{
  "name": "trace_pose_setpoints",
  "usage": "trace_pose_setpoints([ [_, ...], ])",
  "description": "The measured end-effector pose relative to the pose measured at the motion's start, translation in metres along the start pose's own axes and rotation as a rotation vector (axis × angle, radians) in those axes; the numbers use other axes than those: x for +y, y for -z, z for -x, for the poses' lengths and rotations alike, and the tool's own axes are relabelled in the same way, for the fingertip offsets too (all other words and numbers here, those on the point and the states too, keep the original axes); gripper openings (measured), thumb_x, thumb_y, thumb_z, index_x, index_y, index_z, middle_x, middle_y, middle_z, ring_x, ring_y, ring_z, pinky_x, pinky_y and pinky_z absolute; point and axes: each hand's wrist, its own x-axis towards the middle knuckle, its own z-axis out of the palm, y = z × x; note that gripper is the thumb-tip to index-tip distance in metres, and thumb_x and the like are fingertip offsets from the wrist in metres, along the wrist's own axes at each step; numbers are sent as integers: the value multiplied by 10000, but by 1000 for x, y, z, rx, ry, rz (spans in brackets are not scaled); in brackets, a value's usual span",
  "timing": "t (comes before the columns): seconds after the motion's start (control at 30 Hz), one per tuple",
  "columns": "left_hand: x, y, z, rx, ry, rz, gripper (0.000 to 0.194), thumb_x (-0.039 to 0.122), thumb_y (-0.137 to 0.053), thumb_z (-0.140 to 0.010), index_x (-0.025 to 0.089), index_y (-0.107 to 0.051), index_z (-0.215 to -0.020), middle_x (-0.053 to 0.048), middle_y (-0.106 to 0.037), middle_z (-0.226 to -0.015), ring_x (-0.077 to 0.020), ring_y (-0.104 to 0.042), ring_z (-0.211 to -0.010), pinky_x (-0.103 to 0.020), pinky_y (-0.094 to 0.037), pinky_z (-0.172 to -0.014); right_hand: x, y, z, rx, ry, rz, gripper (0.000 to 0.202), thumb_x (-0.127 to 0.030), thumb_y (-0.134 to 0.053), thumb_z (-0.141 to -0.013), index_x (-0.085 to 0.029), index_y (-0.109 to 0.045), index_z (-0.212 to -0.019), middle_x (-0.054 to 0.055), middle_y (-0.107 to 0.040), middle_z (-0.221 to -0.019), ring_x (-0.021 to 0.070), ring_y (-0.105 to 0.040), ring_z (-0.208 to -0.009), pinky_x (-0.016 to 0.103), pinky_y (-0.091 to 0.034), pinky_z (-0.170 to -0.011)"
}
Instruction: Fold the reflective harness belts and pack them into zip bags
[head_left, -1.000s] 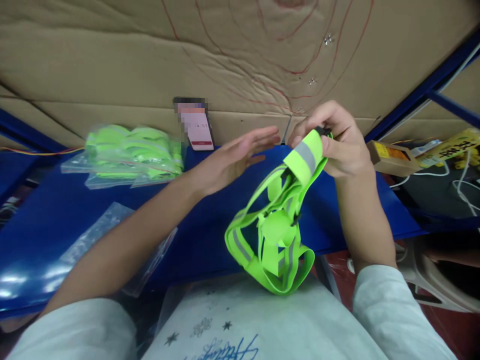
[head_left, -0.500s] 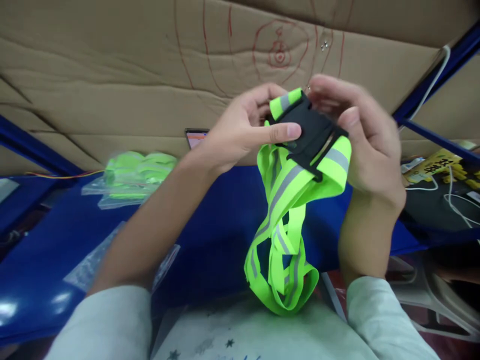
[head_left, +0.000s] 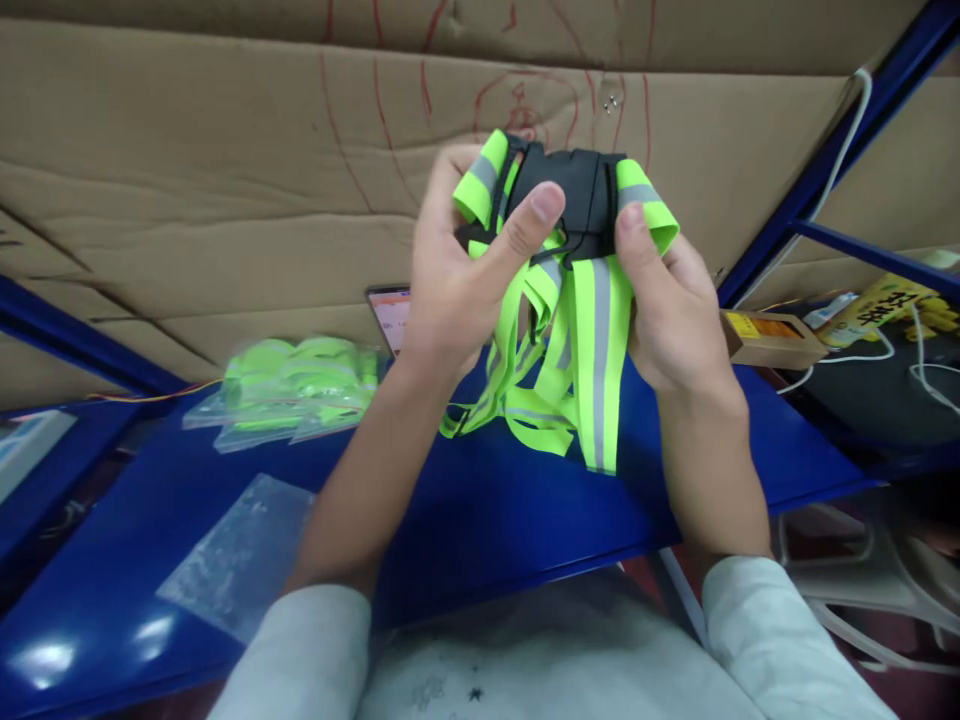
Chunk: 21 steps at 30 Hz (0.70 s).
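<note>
A black plastic buckle (head_left: 574, 190) joins two ends of a neon-green reflective strap (head_left: 600, 370) with a grey stripe. My left hand (head_left: 465, 270) grips the buckle's left part, thumb across its front and fingers hidden behind. On the other side my right hand (head_left: 671, 290) pinches the strap and the buckle's right end, its thumb in front. The loose strap loops dangle below the buckle, between my hands and over the blue table. A small dark slider shows on a loop at the lower left.
Clear bags with neon-green straps (head_left: 300, 385) lie at the left back of the blue table (head_left: 480, 540). Nearer is a flat clear bag (head_left: 240, 555). A phone (head_left: 388, 315) leans at the cardboard wall (head_left: 225, 200). A small brown box (head_left: 772, 340) sits right.
The buckle has turned from slanted to nearly level and shifted left and up. My right hand has closed onto its right end. The strap loops have swung forward, away from my body.
</note>
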Motion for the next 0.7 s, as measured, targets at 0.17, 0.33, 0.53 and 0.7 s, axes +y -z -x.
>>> trace_pose_setpoints([
  [0.17,-5,13,8,-188,208,147,202,447,-641,-999,292,-725,-1096,0,-731,-1126,-281,-579,-1304,-399,-493,-1042,18,-7,-12,104,84,-102,341,-609,-588,-1001,-295,-698,-1074,-21,-733,-1076,215,-693,-1206,364,-629,-999],
  [0.33,-3,35,0,-235,79,-123,223,462,-617,-1016,296,-754,-1077,9,-727,-1081,-241,-593,-1115,-344,-481,-999,16,9,-13,7,22,63,426,-663,-762,-852,-293,-713,-1058,-19,-731,-1005,230,-710,-1077,364,-643,-903],
  [0.53,22,44,-13,-397,130,-429,294,442,-670,-986,173,-723,-879,-42,-554,-838,-288,-558,-1080,-483,-374,-1125,8,31,-11,-66,39,109,319,-538,-833,-833,-301,-763,-1035,-2,-732,-1036,215,-685,-980,349,-586,-932],
  [0.7,24,51,-17,-530,238,-368,330,444,-638,-1006,169,-714,-1173,-49,-675,-958,-350,-613,-1197,-627,-399,-1130,14,36,-15,-48,46,-3,268,-548,-815,-816,-345,-763,-983,18,-730,-985,230,-679,-890,379,-583,-839],
])
